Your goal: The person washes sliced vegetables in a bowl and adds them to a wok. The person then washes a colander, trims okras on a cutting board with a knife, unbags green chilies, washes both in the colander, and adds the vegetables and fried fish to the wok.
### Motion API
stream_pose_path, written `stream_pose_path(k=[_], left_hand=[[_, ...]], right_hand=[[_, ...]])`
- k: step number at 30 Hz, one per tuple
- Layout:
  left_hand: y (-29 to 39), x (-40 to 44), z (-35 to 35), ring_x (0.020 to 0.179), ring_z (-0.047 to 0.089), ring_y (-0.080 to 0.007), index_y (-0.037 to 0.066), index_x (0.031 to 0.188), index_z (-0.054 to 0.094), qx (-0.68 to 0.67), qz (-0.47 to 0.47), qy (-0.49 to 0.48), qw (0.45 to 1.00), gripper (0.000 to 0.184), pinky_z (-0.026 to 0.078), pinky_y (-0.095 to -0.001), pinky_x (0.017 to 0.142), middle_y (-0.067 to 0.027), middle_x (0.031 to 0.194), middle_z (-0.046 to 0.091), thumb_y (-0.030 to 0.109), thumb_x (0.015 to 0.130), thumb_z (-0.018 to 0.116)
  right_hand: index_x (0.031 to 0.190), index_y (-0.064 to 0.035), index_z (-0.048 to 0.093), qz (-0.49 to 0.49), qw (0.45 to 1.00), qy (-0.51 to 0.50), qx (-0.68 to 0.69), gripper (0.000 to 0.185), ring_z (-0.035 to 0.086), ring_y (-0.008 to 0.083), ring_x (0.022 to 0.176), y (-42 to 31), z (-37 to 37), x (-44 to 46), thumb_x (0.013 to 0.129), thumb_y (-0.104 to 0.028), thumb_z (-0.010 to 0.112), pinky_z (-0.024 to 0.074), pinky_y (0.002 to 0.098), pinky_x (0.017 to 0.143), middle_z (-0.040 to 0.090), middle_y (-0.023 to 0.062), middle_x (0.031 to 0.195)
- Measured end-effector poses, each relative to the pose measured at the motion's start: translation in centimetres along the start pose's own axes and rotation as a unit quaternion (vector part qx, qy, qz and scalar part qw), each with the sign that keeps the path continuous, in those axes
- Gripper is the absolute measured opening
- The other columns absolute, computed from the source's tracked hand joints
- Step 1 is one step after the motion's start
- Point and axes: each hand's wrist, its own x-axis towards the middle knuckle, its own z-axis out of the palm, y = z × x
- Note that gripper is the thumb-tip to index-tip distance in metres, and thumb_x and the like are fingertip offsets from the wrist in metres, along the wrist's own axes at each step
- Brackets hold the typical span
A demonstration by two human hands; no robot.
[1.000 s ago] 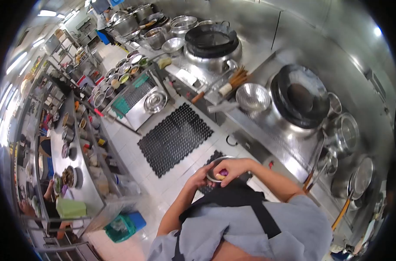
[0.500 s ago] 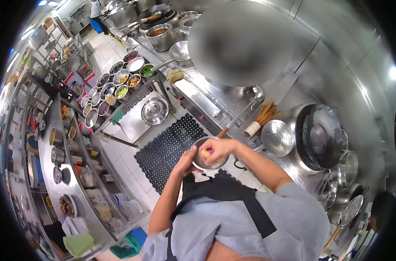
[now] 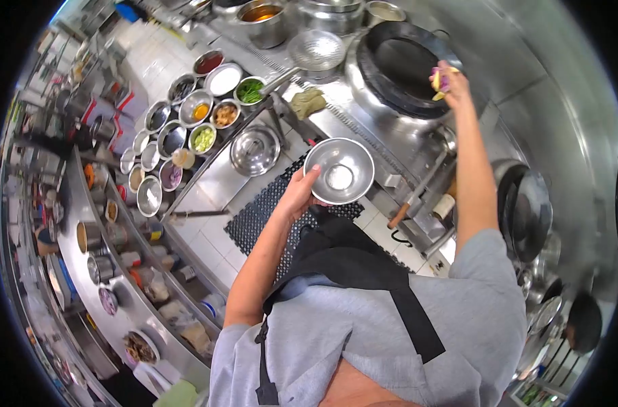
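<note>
My left hand [image 3: 299, 194] grips a shiny steel bowl [image 3: 346, 156] by its near left rim, with the thumb over the edge. No food shows inside this bowl. My right arm is stretched far out to the right. At its end my right hand [image 3: 456, 89] is closed around yellow and purple food pieces [image 3: 438, 83], which look like sliced ginger and onion. That hand is above the right rim of a dark wok [image 3: 409, 68] on the stove. The wok's inside looks dark.
Left of the stove, steel bowls of ingredients stand on a rack, among them chopped greens [image 3: 250, 90] and an egg yolk [image 3: 200, 112]. A perforated strainer [image 3: 317, 51], a folded cloth [image 3: 307, 103] and a wooden-handled tool [image 3: 400, 214] lie along the stove edge. Another wok [image 3: 529, 210] sits right.
My right hand has left the bowl with the yellow and purple pieces and reached out over the wok. My left hand has raised the bowl slightly forward. The blurred grey disc over the stove is gone.
</note>
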Motion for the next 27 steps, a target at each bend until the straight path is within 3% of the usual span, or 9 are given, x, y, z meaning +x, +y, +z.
stream_pose_path(k=[3,6,7,10,15,18,21,25,27], left_hand=[[0.9,-0.3,-4.1,0.072,0.075,-0.0236,-0.003,0.137,0.048,-0.017,0.003,0.064,0.998,0.044,0.067,-0.0354,0.06,-0.0166,0.102,0.071,0.029,0.107,0.052],[1.1,-1.2,-7.0,0.072,0.075,-0.0261,-0.004,0.136,0.047,-0.057,-0.017,0.143,0.988,0.042,0.068,-0.0379,0.061,-0.0182,0.102,0.071,0.022,0.104,0.056],[1.2,-1.3,-7.6,0.08,0.075,-0.0276,-0.004,0.137,0.048,-0.064,-0.008,0.159,0.985,0.043,0.068,-0.0399,0.063,-0.0197,0.109,0.069,0.022,0.103,0.057],[1.6,0.5,-9.2,0.094,0.074,-0.0305,-0.001,0.14,0.048,-0.081,-0.004,0.167,0.983,0.045,0.068,-0.0443,0.066,-0.0195,0.118,0.067,0.02,0.103,0.059],[4.4,6.6,-8.2,0.096,0.073,-0.0261,0.003,0.143,0.045,-0.08,0.095,0.161,0.979,0.051,0.067,-0.0402,0.063,-0.0173,0.121,0.067,0.026,0.101,0.062],[6.6,8.8,-6.8,0.086,0.074,-0.025,0.005,0.147,0.041,-0.057,0.148,0.13,0.979,0.061,0.066,-0.0377,0.061,-0.0183,0.118,0.067,0.038,0.101,0.062],[9.4,8.6,-5.8,0.077,0.072,-0.0221,0.006,0.156,0.03,-0.069,0.12,0.1,0.985,0.074,0.063,-0.0336,0.061,-0.019,0.116,0.066,0.046,0.102,0.06],[7.0,7.2,-8.9,0.074,0.072,-0.0204,0.002,0.154,0.036,-0.013,0.128,0.064,0.99,0.069,0.059,-0.0315,0.062,-0.0154,0.109,0.066,0.038,0.101,0.062],[3.2,6.2,-12.7,0.074,0.071,-0.0183,0.0,0.146,0.047,0.043,0.096,0.08,0.991,0.06,0.058,-0.0303,0.061,-0.0142,0.109,0.066,0.034,0.1,0.063]], right_hand=[[0.115,-0.0026,0.066,0.06,0.986,0.123,-0.099,0.056,0.07,0.0234,0.085,0.6,-2.2,8.7,0.083,-0.043,0.086,0.0591,0.0406,0.074,0.07,0.0115,0.098],[0.14,0.0031,0.058,-0.111,0.751,0.192,-0.621,0.087,0.064,0.0313,0.123,2.0,-4.2,13.9,0.077,-0.051,0.085,0.0492,0.0397,0.103,0.064,0.0231,0.136],[0.136,0.0044,0.06,-0.238,0.749,0.13,-0.605,0.068,0.067,0.0269,0.115,4.1,-4.5,15.1,0.086,-0.036,0.081,0.0509,0.0373,0.1,0.07,0.0191,0.125],[0.127,0.002,0.065,-0.215,0.841,-0.155,-0.472,0.034,0.067,0.0167,0.094,6.2,8.1,4.3,0.095,-0.01,0.067,0.053,0.0327,0.086,0.072,0.0107,0.11],[0.158,-0.0113,0.04,0.128,0.818,-0.432,-0.358,0.081,0.061,0.0117,0.093,8.9,20.8,-10.4,0.084,0.01,0.066,0.0523,0.0257,0.081,0.062,0.0063,0.113],[0.149,-0.0041,0.049,0.069,0.828,-0.455,-0.322,0.067,0.062,0.0141,0.099,16.3,18.7,-9.4,0.085,0.013,0.064,0.0536,0.0312,0.089,0.063,0.0081,0.123],[0.121,-0.0008,0.057,0.122,0.91,-0.357,-0.171,0.025,0.061,0.0162,0.094,18.7,17.8,-6.9,0.099,-0.012,0.063,0.0527,0.0331,0.081,0.062,0.0074,0.106],[0.106,-0.0038,0.055,0.353,0.87,-0.227,0.258,0.044,0.052,0.0186,0.081,22.2,14.3,-1.2,0.108,-0.047,0.048,0.0438,0.0325,0.07,0.052,0.0064,0.086],[0.105,-0.0043,0.054,0.332,0.898,-0.111,0.266,0.05,0.048,0.019,0.079,21.2,15.6,-1.4,0.107,-0.053,0.044,0.0406,0.0333,0.07,0.048,0.0056,0.083]])
